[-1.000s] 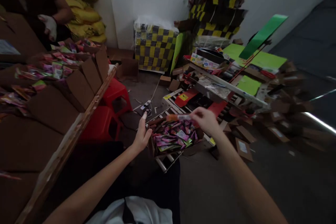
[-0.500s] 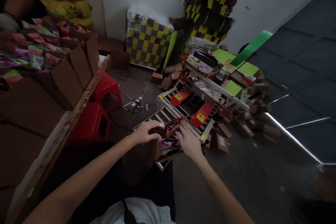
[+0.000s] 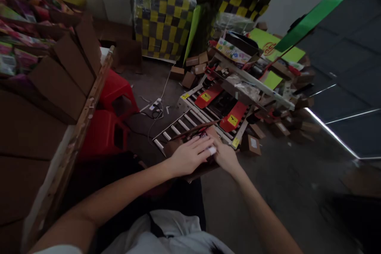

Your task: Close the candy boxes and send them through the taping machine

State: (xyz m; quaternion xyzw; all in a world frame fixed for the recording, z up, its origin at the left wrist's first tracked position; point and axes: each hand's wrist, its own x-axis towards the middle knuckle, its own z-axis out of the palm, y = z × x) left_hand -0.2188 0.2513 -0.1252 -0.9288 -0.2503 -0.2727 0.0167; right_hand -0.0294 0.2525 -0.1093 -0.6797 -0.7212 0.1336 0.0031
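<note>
An open cardboard box [image 3: 200, 174] with small packets inside sits in front of me at the near end of a roller conveyor [image 3: 186, 121]. My left hand [image 3: 192, 154] lies across the box's opening, fingers stretched out over the packets, with something white at one fingertip. At the box's right end is my right hand [image 3: 226, 158], touching the contents or the right flap [image 3: 213, 131]. Its fingers are largely hidden by the left hand and the box, so their grip does not show. Most of the packets are covered by my hands.
Boxes full of colourful packets [image 3: 26, 33] stand on a wood-edged table [image 3: 89, 111] at left. Red stools [image 3: 104, 135] stand beside it. A taping machine with red plates [image 3: 233, 119] sits on the conveyor. A power strip [image 3: 155, 104] and small cartons [image 3: 251, 145] lie on the floor.
My left hand has moved right, from the box's left side to over its middle, close to the right hand. The right flap now stands up by the right hand. The view has tilted down.
</note>
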